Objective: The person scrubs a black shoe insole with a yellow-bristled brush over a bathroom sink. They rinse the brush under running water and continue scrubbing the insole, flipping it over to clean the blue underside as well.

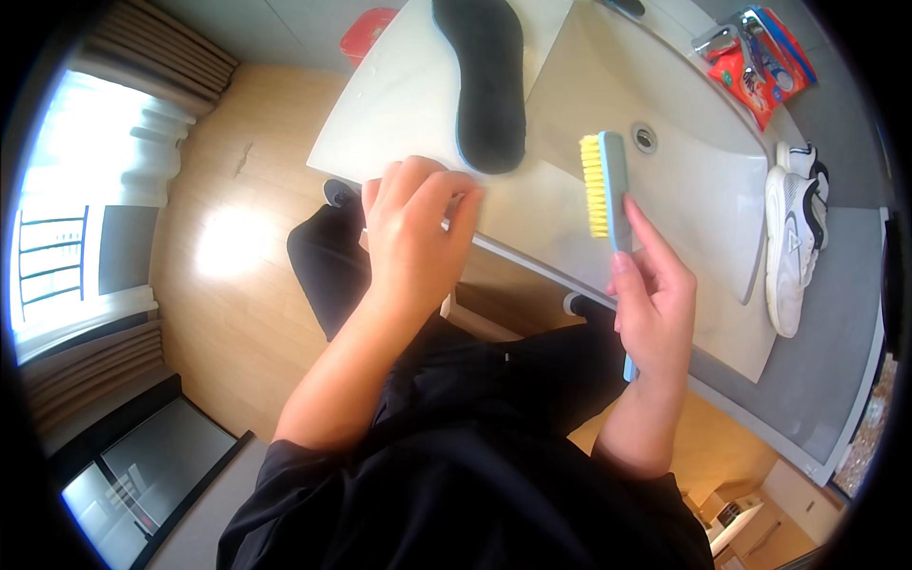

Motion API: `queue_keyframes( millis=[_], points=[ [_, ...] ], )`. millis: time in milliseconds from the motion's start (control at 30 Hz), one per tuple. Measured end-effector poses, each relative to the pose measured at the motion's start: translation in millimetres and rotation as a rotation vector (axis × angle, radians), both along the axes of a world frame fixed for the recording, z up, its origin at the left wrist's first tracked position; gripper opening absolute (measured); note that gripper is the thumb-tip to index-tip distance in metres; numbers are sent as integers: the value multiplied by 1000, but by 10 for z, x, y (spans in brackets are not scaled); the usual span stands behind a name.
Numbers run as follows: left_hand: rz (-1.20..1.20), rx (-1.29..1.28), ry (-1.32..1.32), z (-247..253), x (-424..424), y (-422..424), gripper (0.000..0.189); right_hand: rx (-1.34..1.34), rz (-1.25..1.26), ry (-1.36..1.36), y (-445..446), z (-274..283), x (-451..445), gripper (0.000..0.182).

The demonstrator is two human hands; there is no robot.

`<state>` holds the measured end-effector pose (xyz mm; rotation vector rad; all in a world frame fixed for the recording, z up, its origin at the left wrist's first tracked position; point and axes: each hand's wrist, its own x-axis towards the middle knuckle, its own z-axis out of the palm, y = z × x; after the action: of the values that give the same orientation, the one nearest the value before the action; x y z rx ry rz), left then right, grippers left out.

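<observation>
My right hand (652,285) grips the handle of a blue scrubbing brush (614,182) over the front part of a sink basin (684,206). The brush's yellow bristles face left. A dark shoe insole (491,92) with a thin blue edge lies on the pale countertop (399,92), left of the basin. My left hand (420,206) is at the counter's front edge, just below the insole's near end. Its fingers are bent, with thumb and forefinger tips close together; whether something small is between them cannot be told.
White sneakers (791,242) stand at the basin's right. Beyond the basin lies a red plastic packet (762,71) beside the chrome faucet (748,50). A red plastic container (365,34) is at the counter's far left. The metal drain (644,137) shows in the basin.
</observation>
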<state>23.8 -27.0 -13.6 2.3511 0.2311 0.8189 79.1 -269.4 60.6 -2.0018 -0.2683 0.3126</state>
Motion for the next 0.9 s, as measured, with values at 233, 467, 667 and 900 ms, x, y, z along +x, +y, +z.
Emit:
queue_keyframes(
  millis=[233,467,667,900],
  points=[
    [102,98,71,83,92,-176,18,6,-3,4,-40,-42,-2,53],
    [132,123,86,60,154,-223,12,15,-12,5,-93,-82,7,53],
    [121,134,91,1,186,-214,8,22,-25,10,-123,-110,23,53],
    [99,92,139,42,135,-187,10,26,-35,10,-145,-126,31,53]
  ],
)
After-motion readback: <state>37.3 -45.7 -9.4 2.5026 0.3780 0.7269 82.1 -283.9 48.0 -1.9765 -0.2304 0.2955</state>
